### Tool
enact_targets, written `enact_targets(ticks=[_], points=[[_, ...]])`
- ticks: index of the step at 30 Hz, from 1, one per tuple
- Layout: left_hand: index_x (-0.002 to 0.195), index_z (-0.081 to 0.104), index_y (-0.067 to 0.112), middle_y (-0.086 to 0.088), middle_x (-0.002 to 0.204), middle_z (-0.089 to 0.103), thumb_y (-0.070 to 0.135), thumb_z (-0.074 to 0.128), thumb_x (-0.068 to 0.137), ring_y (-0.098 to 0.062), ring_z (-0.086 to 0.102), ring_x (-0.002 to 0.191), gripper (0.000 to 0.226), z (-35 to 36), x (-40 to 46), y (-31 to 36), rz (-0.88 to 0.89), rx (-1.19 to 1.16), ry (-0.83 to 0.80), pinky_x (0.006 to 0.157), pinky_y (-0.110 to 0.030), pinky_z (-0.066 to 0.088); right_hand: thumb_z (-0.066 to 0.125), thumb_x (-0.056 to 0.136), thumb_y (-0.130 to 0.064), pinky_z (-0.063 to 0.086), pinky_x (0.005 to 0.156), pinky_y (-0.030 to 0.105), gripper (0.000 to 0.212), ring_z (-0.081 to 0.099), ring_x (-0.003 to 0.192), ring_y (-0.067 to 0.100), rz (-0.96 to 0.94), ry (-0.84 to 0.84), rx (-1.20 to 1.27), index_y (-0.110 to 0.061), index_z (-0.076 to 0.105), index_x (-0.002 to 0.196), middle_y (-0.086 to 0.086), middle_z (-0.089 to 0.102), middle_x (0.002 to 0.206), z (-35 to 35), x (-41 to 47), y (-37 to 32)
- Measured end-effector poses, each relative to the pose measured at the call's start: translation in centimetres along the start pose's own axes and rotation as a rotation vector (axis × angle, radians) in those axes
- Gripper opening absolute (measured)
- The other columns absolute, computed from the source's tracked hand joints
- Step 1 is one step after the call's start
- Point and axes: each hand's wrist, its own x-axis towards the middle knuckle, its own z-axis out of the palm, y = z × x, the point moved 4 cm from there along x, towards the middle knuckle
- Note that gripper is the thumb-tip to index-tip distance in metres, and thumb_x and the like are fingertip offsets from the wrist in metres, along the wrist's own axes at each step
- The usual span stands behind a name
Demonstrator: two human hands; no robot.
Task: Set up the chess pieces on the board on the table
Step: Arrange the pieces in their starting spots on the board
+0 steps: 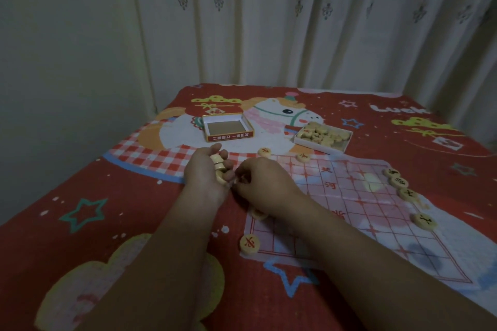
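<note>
wooden discs (218, 168) in curled left hand (205, 173)

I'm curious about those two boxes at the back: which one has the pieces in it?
The white tray on the right, heaped with pale discs. The red-sided box left of it shows only bare cardboard.

Dim, warm indoor light. Plain pale wall (67, 62) at left. Pale pleated curtain (309, 21) with grey floral print along back, hanging down behind table. Table covered by red cloth (129, 196) printed with cartoon horse (282, 113), stars, checked band, white lettering at far right. Cloth reaching near edge of view; floor not visible.
</note>
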Motion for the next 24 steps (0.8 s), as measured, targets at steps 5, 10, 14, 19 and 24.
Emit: enact_targets(ticks=[5, 10, 14, 19, 24], points=[[0.094, 0.053, 0.015, 0.002, 0.063, 0.049, 0.012, 0.040, 0.097, -0.009, 0.040, 0.042, 0.014, 0.1, -0.3, -0.2, -0.007, 0.011, -0.004, 0.033, -0.016, 0.024, 0.066, 0.090, -0.024, 0.046, 0.080, 0.025, 0.026, 0.061, 0.095, 0.013, 0.130, 0.146, 0.213, -0.016, 0.067, 0.114, -0.001, 0.067, 0.110, -2.8, -0.6, 4.2], [0.095, 0.051, 0.014, 0.001, 0.067, 0.050, 0.012, 0.043, 0.097, -0.010, 0.042, 0.044, 0.009, 1.0, -1.0, -0.7, -0.028, 0.029, -0.048, 0.034, -0.017, 0.024, 0.068, 0.091, -0.025, 0.050, 0.084, 0.031, 0.022, 0.061, 0.096, 0.015, 0.303, 0.225, 0.167, -0.016, 0.067, 0.111, 0.000, 0.069, 0.109, -6.2, -2.6, 10.4], [0.104, 0.049, 0.013, -0.001, 0.074, 0.052, 0.015, 0.042, 0.101, -0.010, 0.042, 0.050, 0.009, 2.3, -1.9, -1.0, -0.038, 0.027, -0.142, 0.033, -0.018, 0.026, 0.070, 0.088, -0.027, 0.054, 0.084, 0.040, 0.015, 0.063, 0.094, 0.019, 0.289, 0.256, 0.158, -0.019, 0.067, 0.100, -0.002, 0.068, 0.100, -6.5, -3.2, 11.5], [0.128, 0.051, 0.012, -0.003, 0.077, 0.057, 0.024, 0.046, 0.104, -0.010, 0.045, 0.047, 0.027, 3.2, -2.5, -2.0, -0.046, 0.110, -0.205, 0.031, -0.019, 0.027, 0.068, 0.090, -0.029, 0.047, 0.074, 0.028, 0.012, 0.061, 0.091, 0.016, 0.258, 0.188, 0.118, -0.019, 0.066, 0.097, -0.006, 0.065, 0.096, -5.1, -2.8, 11.1], [0.112, 0.058, 0.010, -0.002, 0.069, 0.060, 0.035, 0.043, 0.104, -0.009, 0.041, 0.046, 0.029, 3.8, -3.5, -2.8, -0.039, 0.230, -0.249, 0.033, -0.019, 0.026, 0.063, 0.094, -0.029, 0.042, 0.065, 0.026, 0.009, 0.060, 0.081, 0.009, 0.225, 0.240, 0.166, -0.022, 0.065, 0.089, -0.007, 0.066, 0.092, -5.5, -2.9, 10.9]])
